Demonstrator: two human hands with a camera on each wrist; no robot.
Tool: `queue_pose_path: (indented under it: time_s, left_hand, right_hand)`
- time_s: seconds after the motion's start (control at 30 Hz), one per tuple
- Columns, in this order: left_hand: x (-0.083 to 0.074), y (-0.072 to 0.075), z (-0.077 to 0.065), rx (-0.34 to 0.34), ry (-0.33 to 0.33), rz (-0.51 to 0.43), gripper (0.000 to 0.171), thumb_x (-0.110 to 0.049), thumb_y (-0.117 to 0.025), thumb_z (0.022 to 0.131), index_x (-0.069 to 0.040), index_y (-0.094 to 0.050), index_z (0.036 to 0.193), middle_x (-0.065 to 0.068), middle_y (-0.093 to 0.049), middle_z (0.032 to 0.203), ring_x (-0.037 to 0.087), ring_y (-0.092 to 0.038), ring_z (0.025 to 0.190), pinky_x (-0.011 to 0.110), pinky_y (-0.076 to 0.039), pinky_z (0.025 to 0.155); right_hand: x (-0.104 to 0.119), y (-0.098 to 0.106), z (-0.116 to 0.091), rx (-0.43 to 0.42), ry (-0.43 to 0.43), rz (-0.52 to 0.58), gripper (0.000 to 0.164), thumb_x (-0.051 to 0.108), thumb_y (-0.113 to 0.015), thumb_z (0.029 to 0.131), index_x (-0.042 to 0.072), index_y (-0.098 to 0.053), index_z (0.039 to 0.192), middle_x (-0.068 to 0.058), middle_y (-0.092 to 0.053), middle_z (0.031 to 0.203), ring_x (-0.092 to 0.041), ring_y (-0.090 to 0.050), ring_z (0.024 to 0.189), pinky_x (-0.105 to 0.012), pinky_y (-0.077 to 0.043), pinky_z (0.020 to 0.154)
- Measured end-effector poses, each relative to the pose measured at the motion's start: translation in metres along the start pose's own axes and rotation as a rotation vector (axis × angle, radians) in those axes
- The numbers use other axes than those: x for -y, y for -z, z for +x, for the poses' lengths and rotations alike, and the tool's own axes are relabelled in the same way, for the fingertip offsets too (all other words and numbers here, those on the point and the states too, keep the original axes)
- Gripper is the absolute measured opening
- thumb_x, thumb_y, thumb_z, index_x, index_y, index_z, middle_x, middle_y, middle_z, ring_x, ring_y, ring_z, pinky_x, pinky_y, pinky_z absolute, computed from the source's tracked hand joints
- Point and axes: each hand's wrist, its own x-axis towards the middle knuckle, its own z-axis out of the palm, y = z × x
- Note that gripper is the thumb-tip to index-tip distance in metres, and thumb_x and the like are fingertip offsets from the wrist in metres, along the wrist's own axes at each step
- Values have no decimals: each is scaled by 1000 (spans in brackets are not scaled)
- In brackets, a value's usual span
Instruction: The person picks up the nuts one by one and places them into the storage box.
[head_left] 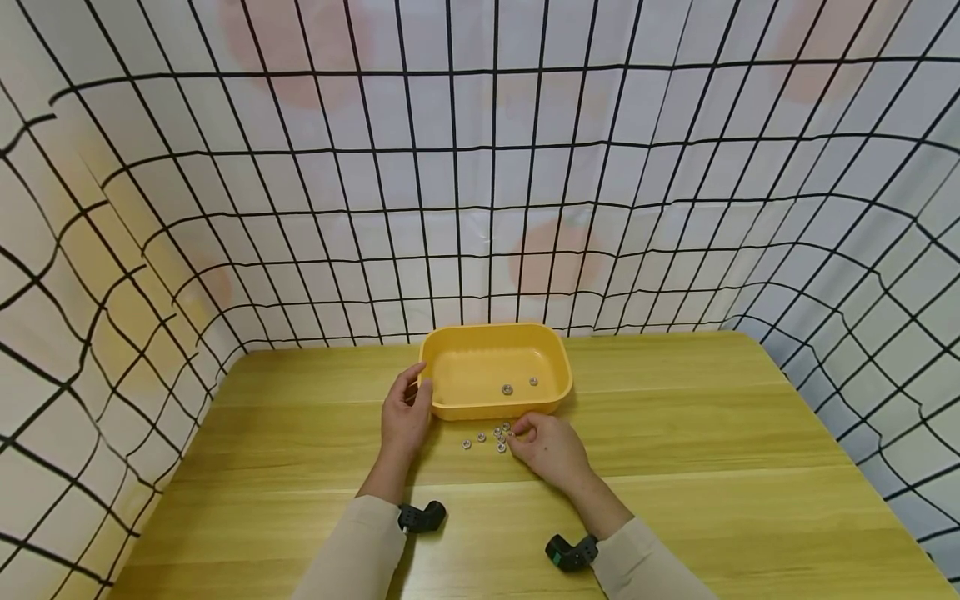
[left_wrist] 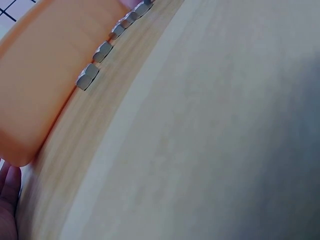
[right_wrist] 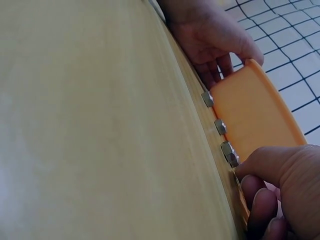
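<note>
A yellow plastic tray (head_left: 495, 412) holds two metal hex nuts, one nearer the middle (head_left: 507, 389) and one further right (head_left: 533, 381). Several more hex nuts (head_left: 482, 437) lie on the table just in front of it. At the tray's left end, my left hand (head_left: 407, 417) touches the outer wall with loosely bent fingers; its thumb is by the rim in the right wrist view. My right hand (head_left: 551, 450) is at the right edge of the loose nuts. Its thumb and forefinger pinch a small nut, mostly hidden by the fingertips.
The wood-grain table (head_left: 712, 450) extends to both sides of the tray. Behind and beside it hangs a white cloth (head_left: 465, 183) with a black grid. Both wrists carry a small black camera, such as the left one (head_left: 423, 517).
</note>
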Motion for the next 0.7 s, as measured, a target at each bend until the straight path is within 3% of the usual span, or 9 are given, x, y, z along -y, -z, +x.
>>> queue_pose_path:
  time_s: [0.7]
  left_hand:
    - [1, 0, 0, -3, 10, 11, 35, -23, -61, 102, -16, -65, 136, 14, -60, 142, 33, -60, 125, 53, -49, 107]
  right_hand:
    - [5, 6, -6, 20, 24, 40, 9, 23, -78, 87, 18, -72, 87, 7, -58, 61, -10, -51, 53, -24, -39, 50]
